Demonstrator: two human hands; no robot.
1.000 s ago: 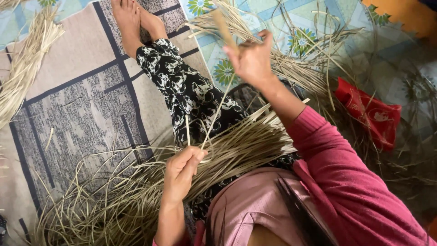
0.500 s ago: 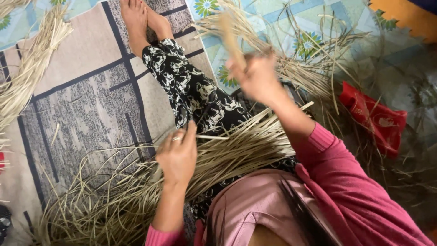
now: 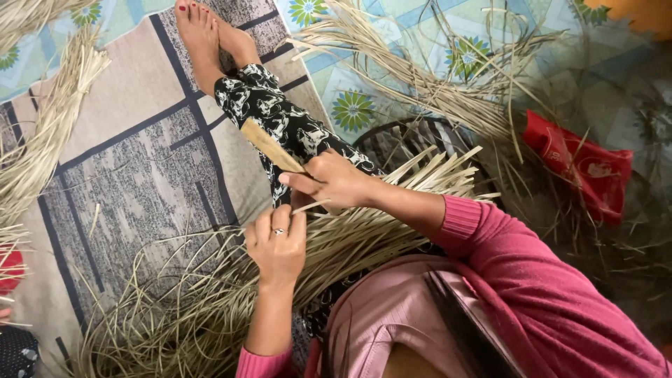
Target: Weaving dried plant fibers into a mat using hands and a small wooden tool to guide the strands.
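Observation:
I sit on the floor with my legs (image 3: 280,126) stretched out in black-and-white patterned trousers. A bundle of dried palm-leaf strips (image 3: 378,224) lies across my lap. My right hand (image 3: 334,180) grips a flat wooden stick (image 3: 269,145) that points up-left over my leg. My left hand (image 3: 278,241) is closed around thin strips just below the right hand. The two hands nearly touch.
A heap of loose curled strips (image 3: 161,315) lies at lower left on a patterned mat (image 3: 126,182). More strip bundles lie at far left (image 3: 49,133) and at top centre (image 3: 420,77). A red cloth pouch (image 3: 581,168) rests at right.
My right hand has come down from high above my leg to just over my lap, still holding the stick. My left hand has shifted slightly up toward it.

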